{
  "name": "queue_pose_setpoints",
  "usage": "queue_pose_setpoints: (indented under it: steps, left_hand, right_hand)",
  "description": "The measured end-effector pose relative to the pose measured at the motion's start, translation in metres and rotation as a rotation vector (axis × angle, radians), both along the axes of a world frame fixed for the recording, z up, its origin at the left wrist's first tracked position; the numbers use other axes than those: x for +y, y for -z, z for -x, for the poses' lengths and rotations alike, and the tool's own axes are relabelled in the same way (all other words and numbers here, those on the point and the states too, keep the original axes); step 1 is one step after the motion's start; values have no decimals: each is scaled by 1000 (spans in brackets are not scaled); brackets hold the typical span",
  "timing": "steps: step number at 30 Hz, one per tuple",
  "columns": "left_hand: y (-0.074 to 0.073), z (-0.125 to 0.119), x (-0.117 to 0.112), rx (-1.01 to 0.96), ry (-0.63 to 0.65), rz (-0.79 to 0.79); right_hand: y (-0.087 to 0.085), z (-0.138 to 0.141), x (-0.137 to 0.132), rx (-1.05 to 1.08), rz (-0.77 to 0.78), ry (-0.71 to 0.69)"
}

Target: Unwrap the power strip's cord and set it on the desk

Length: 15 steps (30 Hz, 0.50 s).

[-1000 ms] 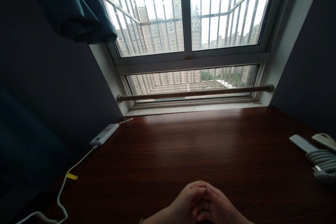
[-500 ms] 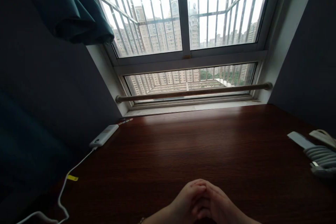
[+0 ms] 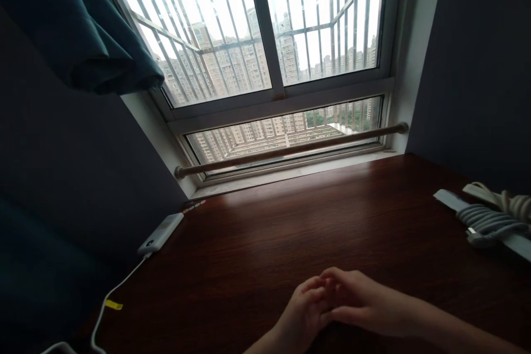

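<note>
Over the near part of the dark reddish-brown wooden tabletop [image 3: 257, 243], my two hands meet at the fingers. My left hand [image 3: 302, 310] has its fingers curled inward, their tips tucked against the other palm. Around those fingertips curves my right hand [image 3: 367, 300], its fingers above and its thumb below. No object shows between the hands, though the inside of the grasp is partly hidden.
A white power-bank-like device [image 3: 161, 233] lies at the left edge, with a white cable [image 3: 120, 283] and yellow tag [image 3: 113, 305]. Grey coiled cord [image 3: 492, 221] and beige cord [image 3: 514, 203] lie at the right. A barred window [image 3: 277, 94] and rail [image 3: 290, 150] stand behind; a teal curtain [image 3: 95, 50] hangs left.
The view has tilted and shifted right. My hands have gone from a symmetrical fingertip-to-fingertip clasp to the right hand lying higher, with its fingers and thumb around the left fingertips.
</note>
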<state>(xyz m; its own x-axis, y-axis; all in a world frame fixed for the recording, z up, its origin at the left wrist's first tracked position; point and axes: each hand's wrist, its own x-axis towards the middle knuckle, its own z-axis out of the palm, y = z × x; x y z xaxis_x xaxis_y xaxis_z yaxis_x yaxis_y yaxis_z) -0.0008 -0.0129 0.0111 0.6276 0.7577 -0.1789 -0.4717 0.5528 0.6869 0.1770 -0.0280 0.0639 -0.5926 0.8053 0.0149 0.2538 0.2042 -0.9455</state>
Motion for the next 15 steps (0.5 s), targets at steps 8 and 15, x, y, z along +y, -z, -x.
queue_pose_setpoints:
  steps: [8,15]
  left_hand:
    - [-8,4,2,-13,86,20]
    - [-4,4,5,26,108,33]
  right_hand:
    - [13,-161,33,-786,-985,907]
    - [83,-280,3,-1263,-915,1237]
